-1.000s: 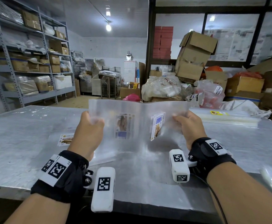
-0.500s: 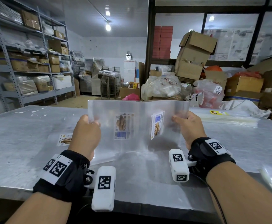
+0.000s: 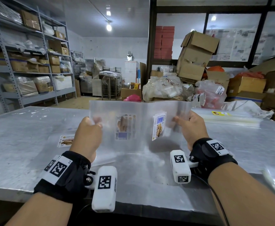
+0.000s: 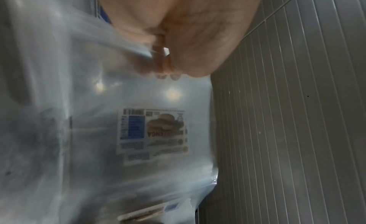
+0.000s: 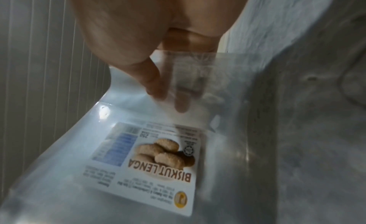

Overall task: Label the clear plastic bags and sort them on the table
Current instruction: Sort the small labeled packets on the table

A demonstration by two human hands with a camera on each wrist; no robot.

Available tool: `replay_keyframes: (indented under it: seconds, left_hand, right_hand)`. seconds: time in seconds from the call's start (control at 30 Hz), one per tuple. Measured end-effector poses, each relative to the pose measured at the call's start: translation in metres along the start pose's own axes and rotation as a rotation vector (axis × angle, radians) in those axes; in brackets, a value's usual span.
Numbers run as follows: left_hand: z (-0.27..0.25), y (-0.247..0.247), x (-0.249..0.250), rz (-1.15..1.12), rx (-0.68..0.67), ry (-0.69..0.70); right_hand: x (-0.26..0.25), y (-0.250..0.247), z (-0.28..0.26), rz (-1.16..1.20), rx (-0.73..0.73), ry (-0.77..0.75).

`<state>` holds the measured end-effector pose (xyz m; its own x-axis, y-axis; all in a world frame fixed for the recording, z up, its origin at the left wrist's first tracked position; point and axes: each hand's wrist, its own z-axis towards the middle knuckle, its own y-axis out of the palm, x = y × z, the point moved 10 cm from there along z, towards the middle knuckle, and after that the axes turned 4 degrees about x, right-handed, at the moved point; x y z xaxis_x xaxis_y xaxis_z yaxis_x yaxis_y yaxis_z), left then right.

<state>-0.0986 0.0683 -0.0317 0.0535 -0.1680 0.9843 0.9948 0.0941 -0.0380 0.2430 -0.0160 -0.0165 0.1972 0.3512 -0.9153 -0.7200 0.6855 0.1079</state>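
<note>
Bags (image 3: 140, 126), clear plastic, held up off the metal table (image 3: 19, 136) between both hands, roughly upright and spread wide like an open book, lower edges near the tabletop. Left hand (image 3: 87, 137) pinches the left edge, thumb in front, fingers showing blurred through the plastic; left wrist view shows fingers curled onto the film (image 4: 118, 118) with a printed label (image 4: 152, 136) below the hand, seen through the plastic. Right hand (image 3: 189, 128) pinches the right edge, thumb in front, fingers behind; right wrist view shows thumb and fingers (image 5: 182, 99) clamping the bag edge, and a "BISKUT LENGA" label (image 5: 150, 164) just below them. Head view: two labels on the held bags, one near centre (image 3: 125, 127), one angled toward the right hand (image 3: 158, 126). Another labelled bag (image 3: 65, 141) lies flat on the table just left of the left hand. Stack of clear bags (image 3: 228, 118) lies far right on the table, apart from the hands.
</note>
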Motion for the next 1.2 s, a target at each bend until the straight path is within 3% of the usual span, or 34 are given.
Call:
replay_keyframes:
  seconds: [0.13,0.33,0.67,1.0,1.2]
  left_hand:
    - [0.001,-0.005,0.006,-0.045,0.044,0.041]
    - [0.0,0.013,-0.007,0.097,-0.096,-0.044]
    - [-0.005,0.009,-0.007,0.064,-0.078,-0.054]
    - [-0.003,0.026,0.011,0.177,-0.078,0.006]
    - [0.014,0.058,0.01,0.361,-0.192,-0.052]
  right_hand:
    - [-0.008,-0.004,-0.001,-0.001,0.046,-0.051]
    - [0.006,0.0,-0.001,-0.023,0.006,0.075]
    - [0.001,-0.001,-0.005,-0.044,0.026,0.082]
    - [0.003,-0.019,0.004,-0.292,0.119,0.106]
    - [-0.006,-0.052,0.01,-0.519,0.169,0.136]
